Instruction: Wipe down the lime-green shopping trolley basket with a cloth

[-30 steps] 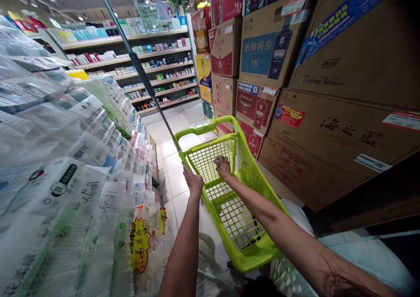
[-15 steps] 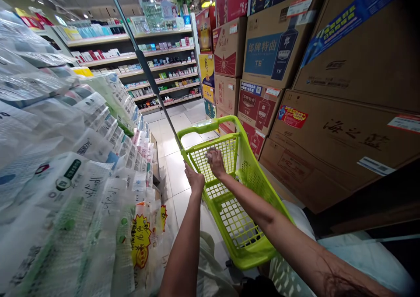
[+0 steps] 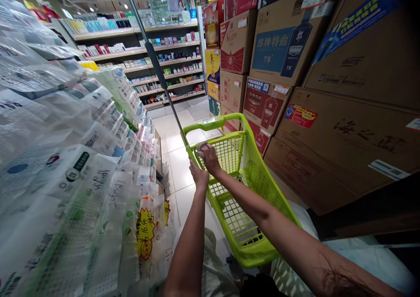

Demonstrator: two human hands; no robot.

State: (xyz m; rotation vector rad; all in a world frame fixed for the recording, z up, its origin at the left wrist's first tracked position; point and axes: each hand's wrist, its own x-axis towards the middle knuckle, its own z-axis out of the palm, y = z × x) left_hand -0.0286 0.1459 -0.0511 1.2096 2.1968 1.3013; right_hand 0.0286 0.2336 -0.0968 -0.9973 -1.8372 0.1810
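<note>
A lime-green plastic shopping basket (image 3: 259, 183) stands tilted on the aisle floor in front of me. Its long grey pull handle (image 3: 157, 71) rises up and to the left. My left hand (image 3: 199, 175) is closed on the basket's near left rim, just below the foot of the handle. My right hand (image 3: 209, 155) is closed over a small pale cloth-like thing (image 3: 201, 148) and presses it against the same corner of the rim. The basket's mesh bottom shows nothing in it.
Packs of tissue paper (image 3: 82, 165) are stacked high along the left. Stacked cardboard cartons (image 3: 341, 126) wall off the right. A white tiled floor (image 3: 179, 122) runs ahead to shelves of small goods (image 3: 164, 65). A light bundle (image 3: 361, 253) lies by my right arm.
My right hand slid left along the basket rim with the pale thing, until it sits beside my left hand. The basket and handle shifted slightly right and up in view.
</note>
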